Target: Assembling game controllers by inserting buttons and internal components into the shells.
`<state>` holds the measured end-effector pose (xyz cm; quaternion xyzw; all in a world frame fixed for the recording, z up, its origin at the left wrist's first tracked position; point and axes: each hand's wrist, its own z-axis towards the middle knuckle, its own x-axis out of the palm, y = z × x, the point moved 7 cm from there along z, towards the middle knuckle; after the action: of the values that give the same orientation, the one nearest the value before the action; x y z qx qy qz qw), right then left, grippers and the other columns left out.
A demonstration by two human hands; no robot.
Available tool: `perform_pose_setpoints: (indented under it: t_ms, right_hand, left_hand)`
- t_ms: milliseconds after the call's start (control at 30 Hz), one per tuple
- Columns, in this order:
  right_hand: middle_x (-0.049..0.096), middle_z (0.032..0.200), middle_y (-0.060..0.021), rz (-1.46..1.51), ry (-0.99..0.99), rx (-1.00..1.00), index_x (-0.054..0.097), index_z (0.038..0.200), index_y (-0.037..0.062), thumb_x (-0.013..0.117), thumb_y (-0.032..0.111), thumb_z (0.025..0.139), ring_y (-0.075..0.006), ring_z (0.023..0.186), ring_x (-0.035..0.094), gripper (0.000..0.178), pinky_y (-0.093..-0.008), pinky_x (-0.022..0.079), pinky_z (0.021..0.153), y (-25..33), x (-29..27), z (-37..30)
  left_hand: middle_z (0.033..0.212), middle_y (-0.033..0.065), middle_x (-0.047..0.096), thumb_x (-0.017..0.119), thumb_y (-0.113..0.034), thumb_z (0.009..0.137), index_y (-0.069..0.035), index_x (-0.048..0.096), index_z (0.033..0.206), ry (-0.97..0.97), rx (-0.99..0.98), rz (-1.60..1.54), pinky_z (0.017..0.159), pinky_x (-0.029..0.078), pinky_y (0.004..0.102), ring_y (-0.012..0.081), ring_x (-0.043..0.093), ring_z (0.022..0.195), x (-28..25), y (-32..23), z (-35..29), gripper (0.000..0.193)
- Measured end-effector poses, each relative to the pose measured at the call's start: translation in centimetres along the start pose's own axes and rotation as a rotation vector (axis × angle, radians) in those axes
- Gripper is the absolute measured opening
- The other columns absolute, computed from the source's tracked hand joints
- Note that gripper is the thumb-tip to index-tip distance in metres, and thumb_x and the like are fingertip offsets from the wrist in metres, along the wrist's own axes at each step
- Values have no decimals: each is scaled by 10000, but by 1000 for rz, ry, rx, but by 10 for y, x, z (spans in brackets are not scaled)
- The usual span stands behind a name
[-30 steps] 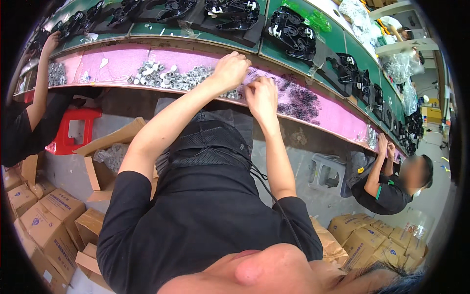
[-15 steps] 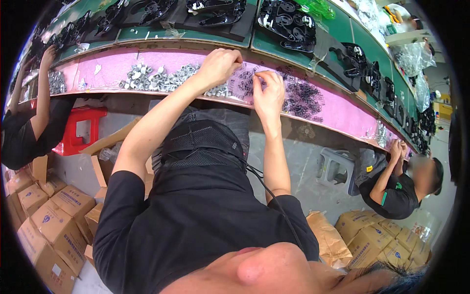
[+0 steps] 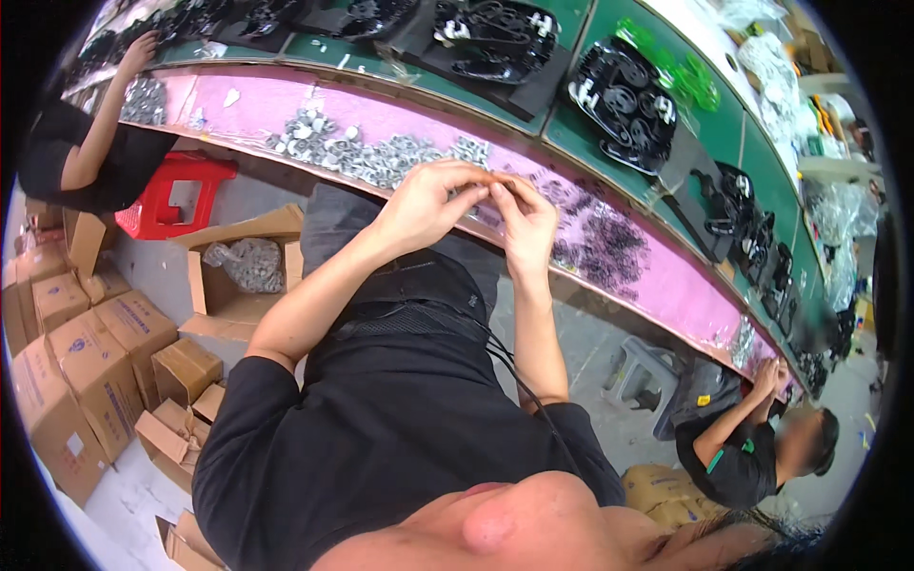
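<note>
My left hand [image 3: 436, 202] and my right hand [image 3: 526, 226] meet fingertip to fingertip over the near edge of the pink work surface [image 3: 690, 305]. Both are closed in a pinch. Whatever lies between the fingertips is too small to make out. Just beyond and left of my left hand spreads a heap of small grey-and-white parts [image 3: 367, 157]. To the right of my right hand lies a pile of small dark wire-like pieces, perhaps springs [image 3: 614, 252].
Glossy black moulded parts [image 3: 624, 105] and a green plastic piece [image 3: 695, 81] line the green bench [image 3: 557, 109] behind. Co-workers sit at left and right. A red stool [image 3: 171, 195], a grey stool [image 3: 640, 376], an open carton [image 3: 246, 276] and stacked cardboard boxes [image 3: 95, 366] stand on the floor.
My hands, earlier apart over the pink surface, have come together and nearer my body, fingertips touching. The whole view has shifted and turned somewhat.
</note>
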<state>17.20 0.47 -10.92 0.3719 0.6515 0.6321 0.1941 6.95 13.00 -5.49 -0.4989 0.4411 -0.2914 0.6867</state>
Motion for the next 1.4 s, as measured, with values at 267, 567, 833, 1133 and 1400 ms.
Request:
perform_pose_setpoints:
  t_ms: [267, 567, 833, 1133, 1400]
  right_hand:
    - [779, 1002, -141, 24, -89, 67, 699, 1265, -94, 723, -8, 991, -147, 803, 713, 288, -280, 596, 753, 0, -21, -3]
    - [773, 1044, -165, 60, -121, 13, 634, 1372, -84, 712, 23, 1002, -172, 820, 737, 393, -300, 620, 790, -3, -1, -21]
    - [742, 1131, -160, 219, -33, 93, 622, 1386, -65, 681, 55, 1035, -208, 865, 745, 376, -362, 651, 836, -3, 23, -27]
    - [759, 1017, -152, 176, 20, 74, 645, 1348, -64, 689, 46, 1021, -195, 806, 742, 348, -340, 643, 761, 15, 84, 1]
    - [767, 1021, -141, 137, 97, 98, 667, 1326, -61, 705, 48, 1012, -188, 835, 752, 334, -334, 654, 777, 16, 147, 34]
  left_hand:
    - [1077, 169, 770, 717, -170, 943, -30, 787, 1107, -236, -303, 494, 845, 582, 405, 322, 746, 927, -121, 62, -8, 226]
    - [983, 173, 783, 727, -235, 900, -89, 824, 1033, 80, -182, 707, 853, 585, 479, 373, 748, 939, -88, 105, 39, 220]
    - [962, 182, 769, 700, -225, 914, -69, 789, 980, 57, -95, 701, 856, 576, 505, 377, 738, 957, -87, 107, 36, 191]
    - [957, 120, 769, 667, -150, 1023, -14, 733, 1140, -160, -119, -72, 763, 559, 356, 215, 703, 813, -133, 59, -4, 191]
    - [964, 68, 789, 732, -59, 982, 38, 772, 1165, -205, -151, -378, 727, 562, 254, 85, 658, 774, -164, 31, -45, 211]
